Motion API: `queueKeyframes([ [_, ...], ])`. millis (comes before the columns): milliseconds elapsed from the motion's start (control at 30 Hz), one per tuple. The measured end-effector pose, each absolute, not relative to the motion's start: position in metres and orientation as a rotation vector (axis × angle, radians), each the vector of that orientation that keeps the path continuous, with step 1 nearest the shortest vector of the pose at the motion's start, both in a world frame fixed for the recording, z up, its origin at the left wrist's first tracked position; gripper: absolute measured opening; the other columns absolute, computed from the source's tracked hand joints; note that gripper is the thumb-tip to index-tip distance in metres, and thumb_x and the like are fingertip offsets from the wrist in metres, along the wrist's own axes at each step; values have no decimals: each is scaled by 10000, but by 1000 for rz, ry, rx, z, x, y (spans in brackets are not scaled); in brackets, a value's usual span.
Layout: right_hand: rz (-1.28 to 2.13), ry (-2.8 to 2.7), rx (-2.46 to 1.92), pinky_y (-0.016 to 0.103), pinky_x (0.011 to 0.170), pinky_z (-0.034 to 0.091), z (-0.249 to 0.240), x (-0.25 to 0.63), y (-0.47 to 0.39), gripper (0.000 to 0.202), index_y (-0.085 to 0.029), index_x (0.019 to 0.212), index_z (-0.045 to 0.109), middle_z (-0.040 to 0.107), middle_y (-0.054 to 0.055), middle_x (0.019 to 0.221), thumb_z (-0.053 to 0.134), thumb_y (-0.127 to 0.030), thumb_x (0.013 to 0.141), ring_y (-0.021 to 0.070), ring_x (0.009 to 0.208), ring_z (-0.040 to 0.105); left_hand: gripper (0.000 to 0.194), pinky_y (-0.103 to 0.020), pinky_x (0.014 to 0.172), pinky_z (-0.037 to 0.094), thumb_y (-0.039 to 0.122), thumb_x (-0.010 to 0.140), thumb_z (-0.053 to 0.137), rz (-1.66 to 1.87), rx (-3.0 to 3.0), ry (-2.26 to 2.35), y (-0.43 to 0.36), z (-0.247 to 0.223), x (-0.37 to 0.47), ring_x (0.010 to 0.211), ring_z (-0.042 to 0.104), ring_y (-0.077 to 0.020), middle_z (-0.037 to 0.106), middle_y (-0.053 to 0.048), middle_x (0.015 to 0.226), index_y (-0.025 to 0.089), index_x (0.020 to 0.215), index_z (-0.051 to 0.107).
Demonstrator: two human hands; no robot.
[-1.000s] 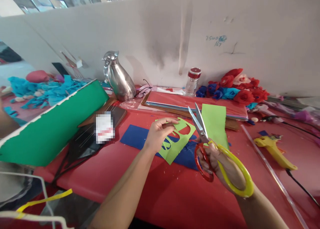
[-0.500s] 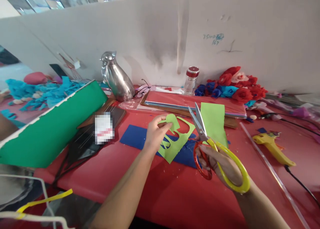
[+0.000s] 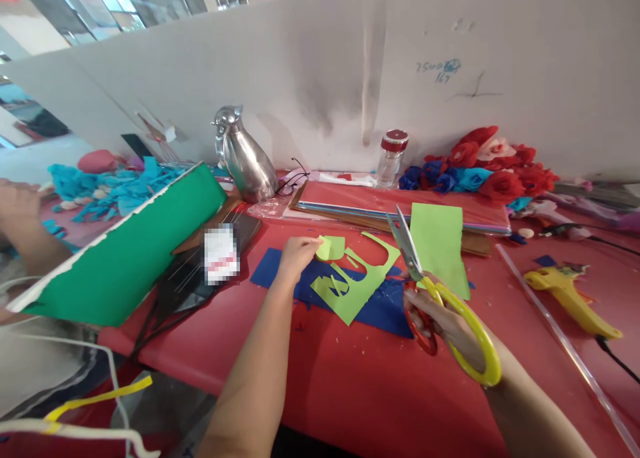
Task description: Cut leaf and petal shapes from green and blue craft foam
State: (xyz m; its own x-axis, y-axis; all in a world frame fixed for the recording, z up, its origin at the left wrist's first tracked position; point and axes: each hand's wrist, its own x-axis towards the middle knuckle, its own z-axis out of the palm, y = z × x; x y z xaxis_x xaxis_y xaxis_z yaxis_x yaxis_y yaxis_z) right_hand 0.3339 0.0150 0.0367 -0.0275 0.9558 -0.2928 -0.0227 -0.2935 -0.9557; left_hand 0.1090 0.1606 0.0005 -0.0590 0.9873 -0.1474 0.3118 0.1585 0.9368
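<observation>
My left hand (image 3: 297, 257) is closed, pinching a small light green cut piece (image 3: 333, 247) by its left edge. Scissors with one red and one yellow handle (image 3: 479, 335) are in my right hand (image 3: 440, 315), their blades parted and pointing up and away. Between the hands, a light green sheet with cut-out holes (image 3: 350, 305) lies partly over a flat blue piece (image 3: 390, 321). Beyond the scissors rests an uncut light green strip (image 3: 436, 235).
A steel jug (image 3: 247, 161) and a red-lidded glass bottle (image 3: 393, 158) stand by the wall. Red and blue flowers (image 3: 503, 185) lie right of them, a yellow glue gun (image 3: 575, 298) farther right. At left are a green panel (image 3: 135, 258) and another person's hand (image 3: 20, 205).
My left hand has moved left with the small green piece, away from the cut-out sheet. The scissors stay parted in my right hand. Another person's hand has come into view at left.
</observation>
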Motion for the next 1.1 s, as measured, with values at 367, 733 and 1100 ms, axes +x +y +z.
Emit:
queueKeyframes([
  [367, 666, -1481, -2001, 308, 542, 434, 32, 364, 13, 422, -285, 1122, 584, 681, 37, 721, 587, -537, 783, 254, 666, 659, 343, -354, 933, 408, 320, 687, 727, 518, 1828, 2043, 156, 0, 129, 1129, 540, -307, 591, -169, 1153, 136, 972, 674],
  [733, 236, -1754, -2655, 400, 548, 468, 34, 373, 20, 395, -245, 1166, 615, 713, 148, 937, 466, -427, 850, 343, 752, 698, 198, -357, 919, 396, 309, 653, 761, 542, 1867, 2029, 163, -13, 128, 1054, 548, -297, 627, -122, 1067, 183, 791, 698],
  [1100, 353, -2149, -2088, 362, 895, 458, 64, 320, 65, 316, -221, 1164, 651, 656, 110, 1207, 465, -304, 923, 281, 1132, 584, 199, -285, 713, 449, 256, 707, 658, 911, 1510, 1812, 174, -16, 104, 818, 649, -210, 718, -47, 841, 199, 897, 668],
])
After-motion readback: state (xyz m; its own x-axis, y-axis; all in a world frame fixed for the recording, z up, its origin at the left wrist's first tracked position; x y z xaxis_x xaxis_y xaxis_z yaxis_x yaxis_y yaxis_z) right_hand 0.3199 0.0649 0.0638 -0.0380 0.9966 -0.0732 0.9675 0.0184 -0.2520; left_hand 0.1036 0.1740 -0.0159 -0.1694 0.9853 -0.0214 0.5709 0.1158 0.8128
